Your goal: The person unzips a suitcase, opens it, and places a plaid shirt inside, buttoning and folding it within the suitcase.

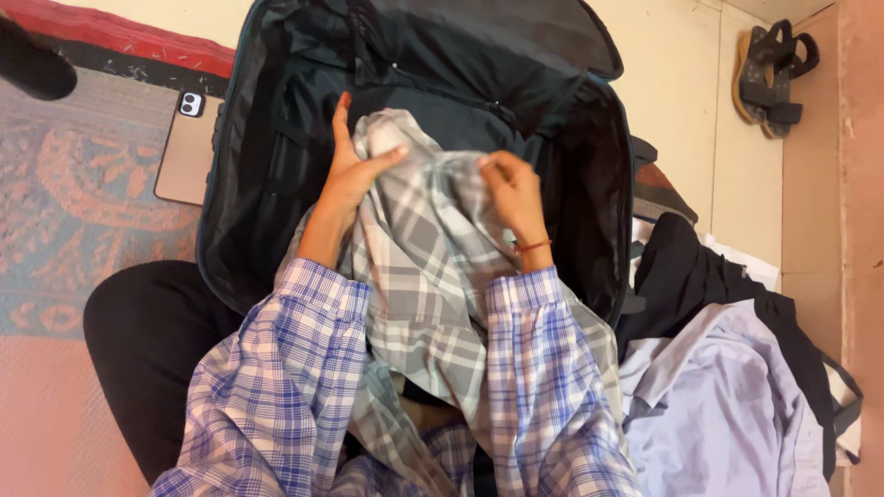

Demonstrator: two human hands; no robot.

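A grey and white plaid shirt (424,248) hangs bunched over the front rim of an open dark suitcase (249,184). My left hand (350,166) presses flat against the shirt's left side, thumb on the cloth and fingers pointing up. Knuckles up, my right hand (511,189) pinches a fold at the shirt's top right; a red thread band circles its wrist. Both forearms wear blue checked sleeves.
A phone (187,147) in a tan case lies on the patterned rug left of the suitcase. A heap of clothes, with a lilac shirt (718,405) over a black garment (681,267), sits at the right. Dark sandals (769,78) stand by the far wall.
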